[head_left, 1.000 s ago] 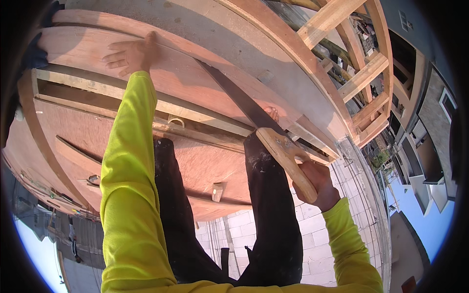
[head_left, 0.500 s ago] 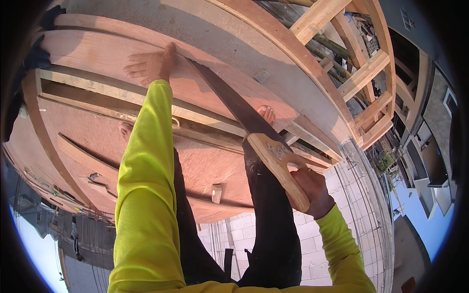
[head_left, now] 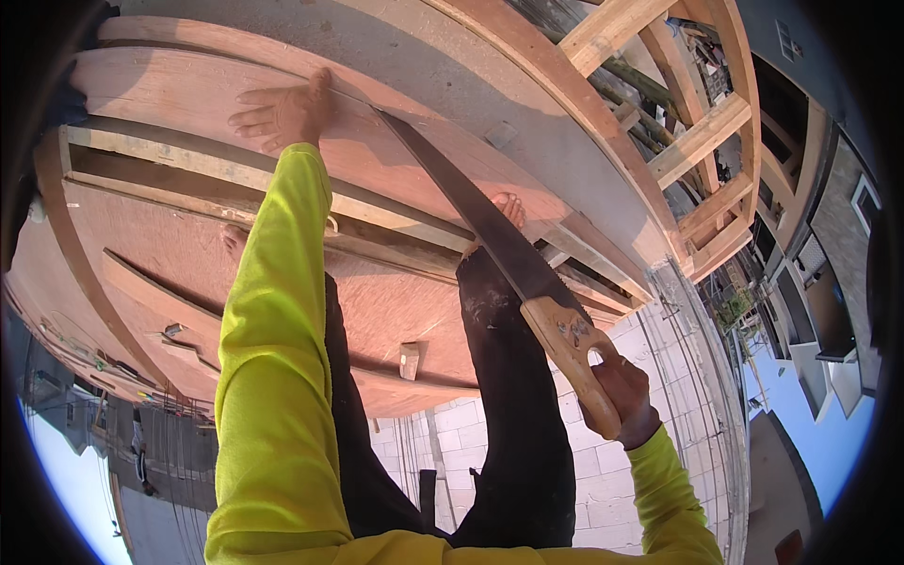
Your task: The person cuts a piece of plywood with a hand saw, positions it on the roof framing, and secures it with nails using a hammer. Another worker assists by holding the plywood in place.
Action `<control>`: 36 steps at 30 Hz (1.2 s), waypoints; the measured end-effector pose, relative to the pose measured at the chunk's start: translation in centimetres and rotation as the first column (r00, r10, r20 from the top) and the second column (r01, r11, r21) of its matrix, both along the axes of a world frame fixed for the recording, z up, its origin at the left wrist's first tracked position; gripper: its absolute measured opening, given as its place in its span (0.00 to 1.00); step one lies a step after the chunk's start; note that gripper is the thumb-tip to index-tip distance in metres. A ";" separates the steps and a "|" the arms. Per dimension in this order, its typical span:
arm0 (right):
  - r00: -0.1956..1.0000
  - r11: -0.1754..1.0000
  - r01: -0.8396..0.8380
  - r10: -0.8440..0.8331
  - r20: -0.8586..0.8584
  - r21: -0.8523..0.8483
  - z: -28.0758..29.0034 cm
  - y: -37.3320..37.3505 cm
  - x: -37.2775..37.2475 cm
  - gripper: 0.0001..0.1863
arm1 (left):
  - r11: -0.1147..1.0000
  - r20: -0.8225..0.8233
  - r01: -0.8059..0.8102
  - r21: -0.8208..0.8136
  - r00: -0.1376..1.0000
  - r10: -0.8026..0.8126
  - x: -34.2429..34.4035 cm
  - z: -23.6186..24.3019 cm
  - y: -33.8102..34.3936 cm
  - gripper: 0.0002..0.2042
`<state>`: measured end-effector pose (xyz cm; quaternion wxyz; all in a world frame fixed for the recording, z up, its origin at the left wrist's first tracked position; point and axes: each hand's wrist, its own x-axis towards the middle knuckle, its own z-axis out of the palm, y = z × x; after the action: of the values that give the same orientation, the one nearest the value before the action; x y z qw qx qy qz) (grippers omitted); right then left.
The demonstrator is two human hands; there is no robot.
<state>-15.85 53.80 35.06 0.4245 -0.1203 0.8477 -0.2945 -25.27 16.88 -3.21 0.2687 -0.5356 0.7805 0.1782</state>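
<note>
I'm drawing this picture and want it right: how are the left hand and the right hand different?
The left hand rests on the reddish board with its fingers stretched out, while the right hand curls around the saw's wooden handle. The left hand reaches far out from the body; the right hand is closer in. Both are bare and come out of yellow-green sleeves.
</note>
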 end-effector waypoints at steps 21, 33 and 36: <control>0.962 0.948 0.243 -0.262 -0.072 -0.207 -17.0 -5.0 0.5 0.19 | 0.999 0.050 0.048 -0.004 0.998 -0.048 -0.6 -1.4 1.6 0.71; 0.974 0.961 0.225 -0.222 0.038 -0.159 -16.3 -3.0 1.0 0.18 | 1.000 0.052 0.027 -0.016 0.998 -0.026 -1.0 -0.9 2.6 0.71; 0.972 0.971 0.218 -0.206 0.116 -0.097 -10.1 -2.2 1.5 0.15 | 0.999 0.050 -0.006 -0.034 0.999 0.007 -0.1 -0.5 0.5 0.71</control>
<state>-14.30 51.61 25.00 0.4272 -0.0362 0.8149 -0.3899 -25.33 17.36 -3.72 0.2787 -0.5469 0.7747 0.1522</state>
